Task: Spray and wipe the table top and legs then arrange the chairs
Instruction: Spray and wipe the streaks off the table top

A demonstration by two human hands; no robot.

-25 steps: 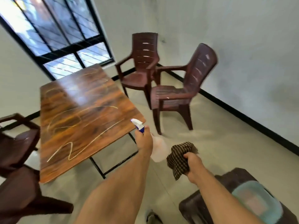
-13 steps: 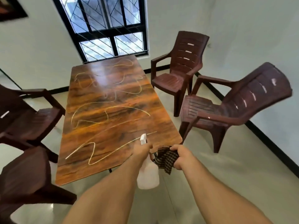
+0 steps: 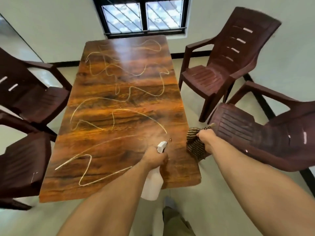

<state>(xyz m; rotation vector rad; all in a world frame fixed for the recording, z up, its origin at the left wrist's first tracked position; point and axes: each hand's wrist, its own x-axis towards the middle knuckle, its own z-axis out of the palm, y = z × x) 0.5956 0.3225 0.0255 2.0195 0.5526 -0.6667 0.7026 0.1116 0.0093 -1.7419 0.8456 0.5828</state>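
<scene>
- Wood-grain table point(image 3: 119, 103) fills the middle of my view. Pale looping lines point(image 3: 85, 169) cross its top from near end to far, and none looks wiped yet. The legs are hidden under the top.
- My left hand point(image 3: 154, 158) is clenched round the neck of the white bottle point(image 3: 152, 186), over the near right part of the top. The nozzle point(image 3: 161, 147) points away from me along the wood. A faint haze hangs ahead of it, so I judge this to be the spraying step.
- My right hand point(image 3: 207, 140) grasps the striped cloth point(image 3: 196, 147) in a bunch, just off the table's right edge and close to the near right chair point(image 3: 247, 130).
- Three more chairs stand round the table: one far right point(image 3: 221, 65) and two on the left point(image 3: 34, 99), all turned loosely and none tucked in.
- From this spot the mist may fall short of the end by the window point(image 3: 143, 16), and dry lines there would smear under the cloth.
- Spray past the right edge would wet the near right chair or the floor, and a wet floor is slippery underfoot.
- Swinging the cloth in, I could knock that chair's arm, since the hand is so near it.
- A bunched cloth wipes only a narrow strip, so it wants opening out first.
</scene>
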